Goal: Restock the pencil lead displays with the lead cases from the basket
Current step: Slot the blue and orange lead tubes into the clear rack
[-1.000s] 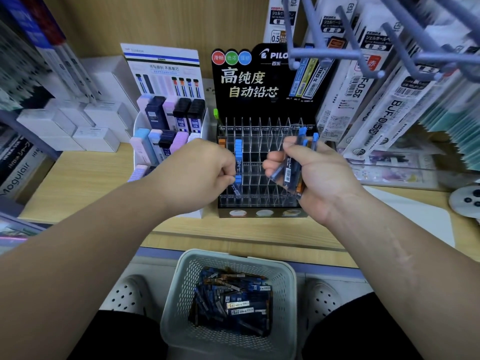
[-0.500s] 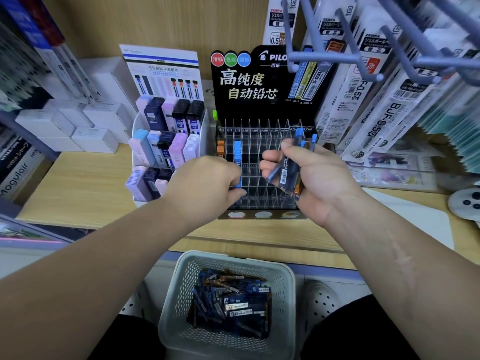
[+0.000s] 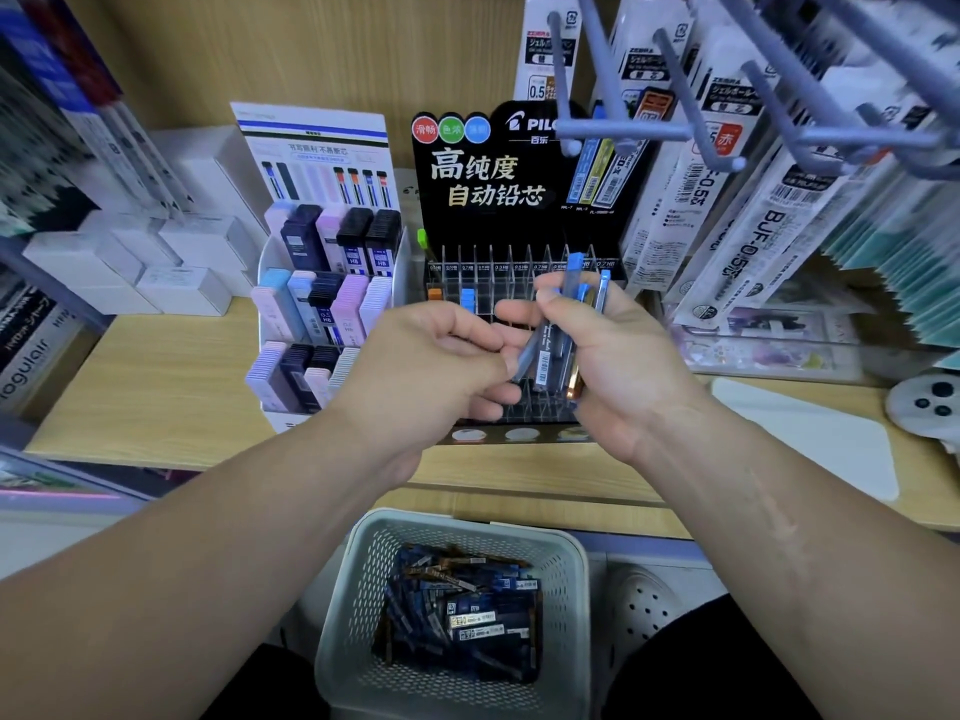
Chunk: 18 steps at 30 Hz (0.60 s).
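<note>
Gripping a fanned bundle of lead cases point(image 3: 550, 356) in the right hand point(image 3: 623, 376), just in front of the clear slotted display point(image 3: 511, 283). Grip closed round the bundle with thumb across the front, blue caps pointing up and one orange-brown case at the lower right of the fan. Meeting it from the left with the left hand point(image 3: 426, 371), fingers curled and fingertips at the lower end of the leftmost case. Cannot tell a closed pinch from mere touch in that grip.

Noted in the display's rear-left slots: one orange-capped case point(image 3: 435, 292) and, just beside it, one blue-capped case point(image 3: 468, 299), both upright. Cannot make out the slots hidden behind both hands. Backed by a black header card point(image 3: 467, 174) with gold and white lettering. Standing on a light wooden counter point(image 3: 156, 387), just right of a white tiered display point(image 3: 399, 272) stocked with pastel and dark cases in three rows.

Found below the counter edge, between two dark-clothed legs: a pale perforated basket point(image 3: 353, 589) holding a loose heap of dark blue spare cases point(image 3: 467, 615), a few with orange-brown ends.

Logged elsewhere:
- White boxes point(image 3: 171, 272) stacked at the counter's left rear.
- Refill packs point(image 3: 727, 215) hanging at right.
- Grey peg hooks point(image 3: 623, 131) jutting toward the camera overhead.
- A white device with dark buttons point(image 3: 924, 402) at the counter's far right edge.
</note>
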### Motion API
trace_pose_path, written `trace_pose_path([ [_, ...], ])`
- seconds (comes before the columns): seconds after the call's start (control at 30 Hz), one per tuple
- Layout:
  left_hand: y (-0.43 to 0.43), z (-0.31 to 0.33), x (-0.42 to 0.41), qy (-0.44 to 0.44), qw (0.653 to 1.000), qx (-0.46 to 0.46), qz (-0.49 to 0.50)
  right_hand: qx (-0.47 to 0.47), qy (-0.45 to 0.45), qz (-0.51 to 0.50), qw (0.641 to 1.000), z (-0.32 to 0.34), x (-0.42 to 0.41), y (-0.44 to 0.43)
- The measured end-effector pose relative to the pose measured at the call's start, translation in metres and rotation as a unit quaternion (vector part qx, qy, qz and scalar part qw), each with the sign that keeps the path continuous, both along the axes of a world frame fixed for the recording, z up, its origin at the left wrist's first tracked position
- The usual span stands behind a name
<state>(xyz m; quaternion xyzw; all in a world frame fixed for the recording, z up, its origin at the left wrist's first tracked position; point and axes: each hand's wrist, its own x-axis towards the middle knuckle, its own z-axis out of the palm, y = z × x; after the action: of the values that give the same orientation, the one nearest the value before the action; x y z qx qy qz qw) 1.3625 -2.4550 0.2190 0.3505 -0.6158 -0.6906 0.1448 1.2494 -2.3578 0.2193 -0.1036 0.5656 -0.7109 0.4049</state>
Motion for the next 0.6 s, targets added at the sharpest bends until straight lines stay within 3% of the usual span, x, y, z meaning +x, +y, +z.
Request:
trace_pose_path([
  [0.4,-0.005,0.005,0.002,-0.014,0.998,-0.031,-0.057,0.022,0.049,-0.012,0.998,-0.001,0.001,-0.001],
  [0.6,-0.012,0.007,0.004,-0.040,0.994,-0.026,-0.093,0.011,0.013,-0.046,0.999,0.003,-0.005,0.000],
])
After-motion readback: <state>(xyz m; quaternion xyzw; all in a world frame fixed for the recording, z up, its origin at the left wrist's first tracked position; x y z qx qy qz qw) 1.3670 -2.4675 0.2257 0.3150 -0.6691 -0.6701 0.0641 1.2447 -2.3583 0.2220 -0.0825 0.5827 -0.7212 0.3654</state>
